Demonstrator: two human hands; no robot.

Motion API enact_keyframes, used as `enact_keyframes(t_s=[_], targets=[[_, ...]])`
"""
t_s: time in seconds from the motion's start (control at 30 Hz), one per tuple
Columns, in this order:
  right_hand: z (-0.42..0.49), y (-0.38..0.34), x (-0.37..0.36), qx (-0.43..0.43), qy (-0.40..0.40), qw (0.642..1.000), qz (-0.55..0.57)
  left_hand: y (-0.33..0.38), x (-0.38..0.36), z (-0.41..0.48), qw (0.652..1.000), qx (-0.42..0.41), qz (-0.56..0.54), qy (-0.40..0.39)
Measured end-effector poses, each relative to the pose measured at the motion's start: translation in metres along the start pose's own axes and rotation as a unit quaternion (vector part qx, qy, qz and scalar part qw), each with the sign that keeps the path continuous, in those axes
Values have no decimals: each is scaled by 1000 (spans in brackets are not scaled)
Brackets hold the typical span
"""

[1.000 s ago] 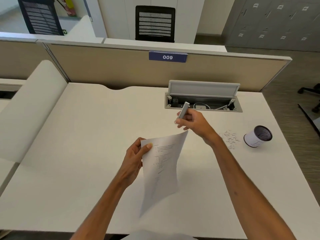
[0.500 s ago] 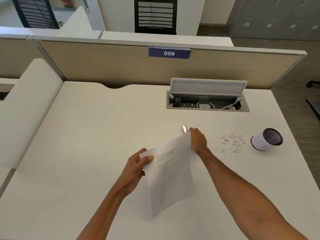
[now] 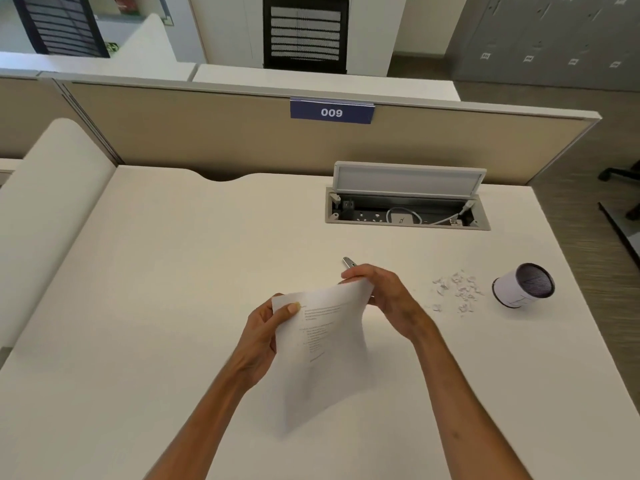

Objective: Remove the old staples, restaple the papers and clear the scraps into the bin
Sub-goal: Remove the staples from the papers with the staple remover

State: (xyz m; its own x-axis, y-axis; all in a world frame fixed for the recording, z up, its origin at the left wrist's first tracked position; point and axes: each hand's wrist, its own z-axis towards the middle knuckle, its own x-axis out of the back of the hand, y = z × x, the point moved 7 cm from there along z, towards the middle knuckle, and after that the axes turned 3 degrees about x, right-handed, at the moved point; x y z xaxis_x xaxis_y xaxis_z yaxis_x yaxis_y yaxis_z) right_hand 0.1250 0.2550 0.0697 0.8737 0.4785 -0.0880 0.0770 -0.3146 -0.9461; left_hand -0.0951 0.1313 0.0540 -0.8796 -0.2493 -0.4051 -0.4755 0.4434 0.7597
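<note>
Left hand (image 3: 263, 334) is pinching the white printed paper sheets (image 3: 322, 341) at their top left corner, thumb on the front, fingers curled behind. The sheets are hanging in the air above the near middle of the white desk (image 3: 173, 271), lower edge blurred. Right hand (image 3: 384, 296) is curling over the sheets' top right corner and gripping a slim silver metal tool (image 3: 349, 262). Only the tool's tip is poking out past the fingers, so cannot tell what kind it is. Right of that hand, small white paper scraps (image 3: 457, 292) are lying scattered on the desk. Just beside them on the right, a small white cylindrical bin (image 3: 523, 287) is sitting apart from the scraps, its dark mesh inside showing. Farther back, a grey cable box (image 3: 405, 209) is sunk into the desk with its lid standing open, sockets and white cables showing inside. Behind it a beige partition (image 3: 207, 140) is running across, carrying a blue label (image 3: 331, 112) reading 009. Beyond the partition a black mesh chair (image 3: 304, 32) is standing against white cupboards, and grey lockers (image 3: 554, 39) are lining the far right.
</note>
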Motion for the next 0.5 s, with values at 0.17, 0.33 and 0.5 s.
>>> enact_keyframes(t_s=[0.17,0.33,0.5], targets=[[-10,-41,9,88,47,989,-106,6,-1,-1,999,-25,2,44],[-12,-90,-31,133,-45,897,-418,13,-15,-8,997,-61,15,44],[-14,-88,-68,130,-61,873,-466,20,-28,-21,997,-73,6,25]])
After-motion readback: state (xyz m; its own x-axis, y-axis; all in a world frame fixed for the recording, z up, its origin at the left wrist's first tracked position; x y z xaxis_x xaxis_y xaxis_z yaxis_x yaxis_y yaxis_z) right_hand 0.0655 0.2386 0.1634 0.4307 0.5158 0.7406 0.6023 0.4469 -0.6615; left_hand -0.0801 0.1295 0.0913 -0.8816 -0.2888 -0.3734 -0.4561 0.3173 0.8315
